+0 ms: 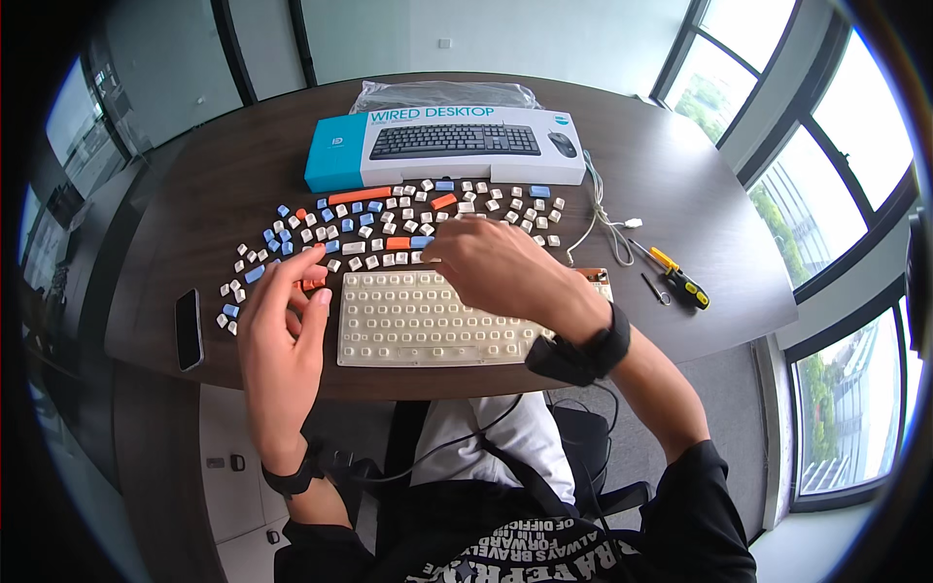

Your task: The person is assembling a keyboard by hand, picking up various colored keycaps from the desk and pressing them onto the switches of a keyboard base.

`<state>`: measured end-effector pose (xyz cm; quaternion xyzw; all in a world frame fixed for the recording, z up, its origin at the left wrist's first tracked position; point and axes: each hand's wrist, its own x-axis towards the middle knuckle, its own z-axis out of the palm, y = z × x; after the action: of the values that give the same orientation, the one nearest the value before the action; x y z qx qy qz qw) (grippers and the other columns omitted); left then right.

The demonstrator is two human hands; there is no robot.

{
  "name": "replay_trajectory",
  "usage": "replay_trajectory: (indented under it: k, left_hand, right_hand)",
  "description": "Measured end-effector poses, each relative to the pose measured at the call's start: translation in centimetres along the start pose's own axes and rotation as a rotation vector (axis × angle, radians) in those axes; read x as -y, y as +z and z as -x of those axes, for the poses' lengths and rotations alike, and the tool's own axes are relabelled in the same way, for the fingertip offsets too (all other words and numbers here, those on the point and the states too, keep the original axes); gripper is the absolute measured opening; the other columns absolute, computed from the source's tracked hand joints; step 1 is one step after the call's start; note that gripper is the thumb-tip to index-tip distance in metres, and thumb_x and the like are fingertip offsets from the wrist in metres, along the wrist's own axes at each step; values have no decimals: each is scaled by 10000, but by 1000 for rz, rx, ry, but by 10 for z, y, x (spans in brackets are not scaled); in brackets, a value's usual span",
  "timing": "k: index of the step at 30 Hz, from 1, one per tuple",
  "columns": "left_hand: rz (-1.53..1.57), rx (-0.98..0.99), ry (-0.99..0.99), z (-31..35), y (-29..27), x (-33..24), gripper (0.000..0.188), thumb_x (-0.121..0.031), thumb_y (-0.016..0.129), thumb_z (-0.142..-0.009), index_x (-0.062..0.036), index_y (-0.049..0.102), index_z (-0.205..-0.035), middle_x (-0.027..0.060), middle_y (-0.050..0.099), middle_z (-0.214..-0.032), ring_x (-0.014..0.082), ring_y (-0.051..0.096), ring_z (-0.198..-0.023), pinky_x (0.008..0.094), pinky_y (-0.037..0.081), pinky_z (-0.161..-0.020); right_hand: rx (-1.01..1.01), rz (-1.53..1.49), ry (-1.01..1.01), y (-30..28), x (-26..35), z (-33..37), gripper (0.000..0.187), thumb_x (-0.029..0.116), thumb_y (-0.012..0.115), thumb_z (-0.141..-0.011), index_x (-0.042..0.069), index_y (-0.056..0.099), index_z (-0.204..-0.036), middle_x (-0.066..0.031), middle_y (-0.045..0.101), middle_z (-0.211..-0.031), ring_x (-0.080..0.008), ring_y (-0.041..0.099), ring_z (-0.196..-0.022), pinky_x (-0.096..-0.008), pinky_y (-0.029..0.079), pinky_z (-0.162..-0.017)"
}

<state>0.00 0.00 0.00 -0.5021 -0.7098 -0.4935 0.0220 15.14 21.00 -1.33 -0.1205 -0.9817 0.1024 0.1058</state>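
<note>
A cream keyboard base (394,321) without keycaps lies in front of me, its rows of switches bare. Loose keycaps (354,248) in white, blue and orange-red are spread beyond it. To the left of the base hovers my left hand (284,345), thumb and fingers apart, with orange-red keycaps (313,285) showing between thumb and forefinger; I see nothing gripped. My right hand (510,272) reaches across the base's far right part. Its fingers are curled and closed at the near row of keycaps, close to a blue one (421,242); whatever they hold is hidden.
A teal and white keyboard box (335,155) stands behind the keycaps, with clear plastic wrap (437,95) behind it. Towards the right lie a pale cable (601,209), a yellow and black screwdriver (686,285) and a small dark tool (654,288). A phone (189,330) rests at the left edge.
</note>
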Motion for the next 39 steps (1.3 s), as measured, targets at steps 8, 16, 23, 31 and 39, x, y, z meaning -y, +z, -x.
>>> replay_trajectory:
  k: [8, 16, 23, 31, 39]
  left_hand:
    - [-87, 155, -77, -4, -15, 10, 276, -44, 683, -949, -51, 681, -1224, 60, 700, -1051, 149, 588, -732, 292, 482, -648]
    - [-118, 182, -143, -2, -28, 23, 283, -75, 689, -957, -46, 673, -1238, 78, 700, -1060, 168, 603, -740, 309, 502, -650]
    - [-129, 169, -150, -6, -27, 20, 299, -113, 714, -941, -60, 670, -1232, 87, 681, -1028, 230, 616, -792, 369, 520, -749]
    - [-146, 153, -157, 0, -35, 19, 341, -116, 723, -934, -76, 667, -1268, 90, 685, -1057, 230, 618, -813, 363, 519, -750]
    - [-125, 105, -183, -1, -32, 16, 393, -60, 727, -922, -89, 660, -1308, 61, 694, -1097, 162, 587, -806, 308, 503, -697]
  right_hand:
    - [-13, 79, 34, 31, -46, -73, 136, 12, 616, -821, 40, 748, -810, -179, 740, -837, -380, 737, -807, -494, 600, -716]
    - [19, -7, 71, 66, -74, -99, 134, 72, 648, -827, 45, 767, -881, -182, 747, -876, -384, 733, -842, -487, 589, -736]
    - [75, 7, 55, 79, -73, -108, 190, 191, 752, -889, 66, 804, -1022, -132, 763, -1011, -302, 731, -935, -431, 579, -830]
    - [252, 131, 49, 94, -56, -121, 245, 206, 762, -870, 37, 776, -1046, -157, 708, -1095, -334, 695, -1010, -450, 572, -894]
    - [-77, 41, -66, 92, -61, -109, 113, 56, 685, -831, -41, 730, -869, -240, 638, -1114, -418, 708, -878, -506, 584, -791]
